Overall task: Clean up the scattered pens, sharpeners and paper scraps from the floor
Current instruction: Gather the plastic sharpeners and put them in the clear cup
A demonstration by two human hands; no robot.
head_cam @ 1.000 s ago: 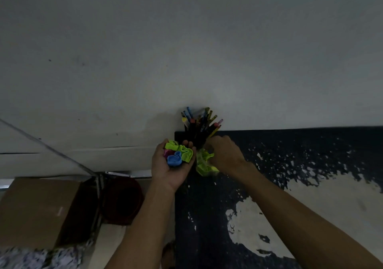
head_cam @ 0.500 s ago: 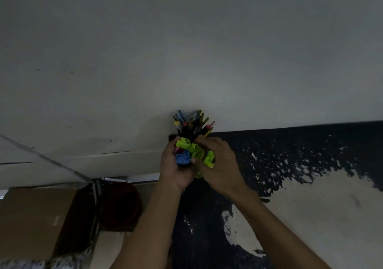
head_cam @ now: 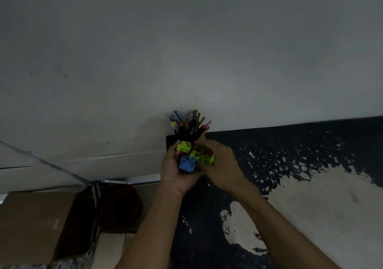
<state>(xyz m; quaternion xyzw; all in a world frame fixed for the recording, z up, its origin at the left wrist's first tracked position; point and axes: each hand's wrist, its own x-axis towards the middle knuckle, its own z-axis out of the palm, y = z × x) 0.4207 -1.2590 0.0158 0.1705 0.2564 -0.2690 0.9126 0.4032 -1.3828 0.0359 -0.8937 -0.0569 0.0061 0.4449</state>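
**Both hands on a bundle of pens, sharpeners and paper scraps**

Head view, dim light.

- Left hand, centre of frame, palm up, fingers curled round a cluster of small items: a lime-green sharpener at the top of the palm, a crumpled blue paper scrap below it, and a bit of pink at the left edge, too small to identify.
- Right hand just beside the left, touching it. Its fingers curl over a second lime-green piece lying against the blue scrap; sharpener or paper, cannot tell. Grip is closed on that piece.
- Bundle of pens fans upward directly above the two hands, tips in mixed colours: blue, yellow, red, pink. Lower ends hidden behind the fingers; cannot tell which hand carries them, or whether they stand in a holder.
- Behind the pens, a pale grey wall fills the upper frame.
- Right half: dark surface with worn, pale patches.
- Lower left: cardboard box; beside it a dark red round container.
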